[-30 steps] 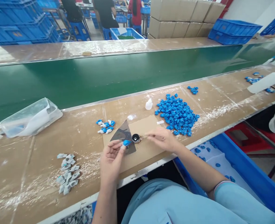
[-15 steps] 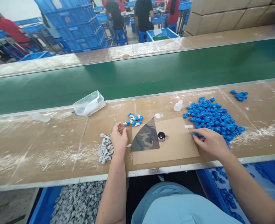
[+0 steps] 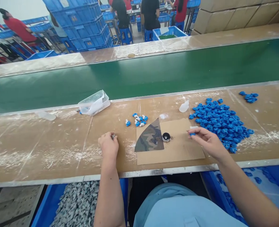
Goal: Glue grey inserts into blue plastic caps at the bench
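The left hand (image 3: 108, 145) had just left a blue-and-white piece (image 3: 127, 122), which lay loose beyond the far left corner of the cardboard sheet (image 3: 177, 155), apparently adding one to the group (image 3: 140, 119) there. Earlier, the grey pieces (image 3: 113, 136) left of the sheet showed; now that hand covered most, its grip hidden. At the sheet's right edge, the right hand (image 3: 206, 140) pinched a blue piece (image 3: 192, 134), fingers narrow.
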`<state>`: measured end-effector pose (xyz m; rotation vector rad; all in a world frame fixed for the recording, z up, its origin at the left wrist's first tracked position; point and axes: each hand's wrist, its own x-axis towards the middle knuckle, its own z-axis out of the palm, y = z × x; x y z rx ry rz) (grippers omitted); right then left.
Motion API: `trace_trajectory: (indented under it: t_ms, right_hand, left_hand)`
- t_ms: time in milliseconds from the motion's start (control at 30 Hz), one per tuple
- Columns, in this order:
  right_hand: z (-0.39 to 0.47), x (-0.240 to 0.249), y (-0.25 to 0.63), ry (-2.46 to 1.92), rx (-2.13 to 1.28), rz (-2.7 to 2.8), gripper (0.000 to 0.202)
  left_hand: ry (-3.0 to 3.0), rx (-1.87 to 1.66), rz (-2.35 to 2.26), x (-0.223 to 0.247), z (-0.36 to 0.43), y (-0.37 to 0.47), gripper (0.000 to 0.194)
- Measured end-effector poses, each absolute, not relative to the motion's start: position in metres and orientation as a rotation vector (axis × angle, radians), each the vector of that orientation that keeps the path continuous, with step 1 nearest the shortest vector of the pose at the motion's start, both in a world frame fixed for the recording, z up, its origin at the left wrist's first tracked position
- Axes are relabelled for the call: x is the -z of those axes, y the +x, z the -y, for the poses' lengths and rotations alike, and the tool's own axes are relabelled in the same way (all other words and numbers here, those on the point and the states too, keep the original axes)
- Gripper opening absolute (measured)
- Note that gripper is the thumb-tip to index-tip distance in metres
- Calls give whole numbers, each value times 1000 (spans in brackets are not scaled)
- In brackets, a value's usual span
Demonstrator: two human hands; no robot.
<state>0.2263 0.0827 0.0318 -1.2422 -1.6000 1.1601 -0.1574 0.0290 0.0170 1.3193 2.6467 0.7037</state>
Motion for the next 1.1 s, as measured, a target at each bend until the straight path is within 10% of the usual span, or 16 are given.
trace_trajectory:
  t_ms: [567,1100]
  right_hand:
    - [-79,-39,180,-969,-833,2077,21]
    - [-85,-36,176,-940,-639,2237,22]
  left_hand:
    - [939,-1451,-1812,-27,-14,-80,27]
    - [671,-1302,-1359,-18,-4,-16,32]
